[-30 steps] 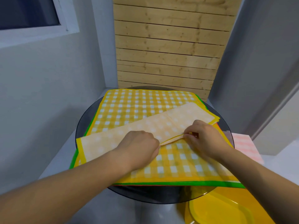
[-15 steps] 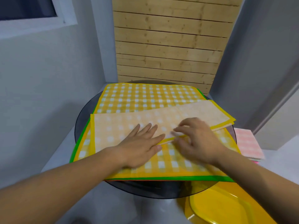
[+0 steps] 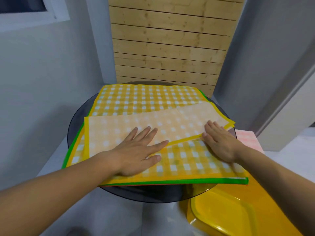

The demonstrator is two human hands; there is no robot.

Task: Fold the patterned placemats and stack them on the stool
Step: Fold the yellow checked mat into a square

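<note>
- A round dark glass worktop (image 3: 153, 195) carries a pile of patterned placemats, which fills most of its surface.
- The top yellow checked placemat (image 3: 144, 99) lies flat, its near part folded back over itself.
- This folded flap (image 3: 170, 125) shows its paler underside and runs as a slanted strip from the left edge to the right edge of the pile.
- The left hand (image 3: 136, 154) lies palm down across the near edge of the flap. Its fingers (image 3: 144, 132) are straight and spread apart, and they press on the pale strip, while the thumb rests on the checked part below.
- The right hand (image 3: 219, 142) lies flat at the right end of the flap. Its fingers (image 3: 211, 128) are straight and close together, their tips on the flap's corner. Neither hand pinches anything.
- Under the yellow one, a green-bordered placemat (image 3: 170, 181) shows along the near and left edges. A thin red edge peeks out beneath it.
- A pink checked placemat (image 3: 247, 140) lies to the right, just past the worktop's rim. I cannot tell what carries it.
- A yellow plastic piece (image 3: 221, 217) with a rounded rim sits low at the right, partly under the glass edge.
- Behind the worktop stands a wooden slat panel (image 3: 167, 48) between grey walls.
- A window frame (image 3: 56, 14) shows at the upper left.
</note>
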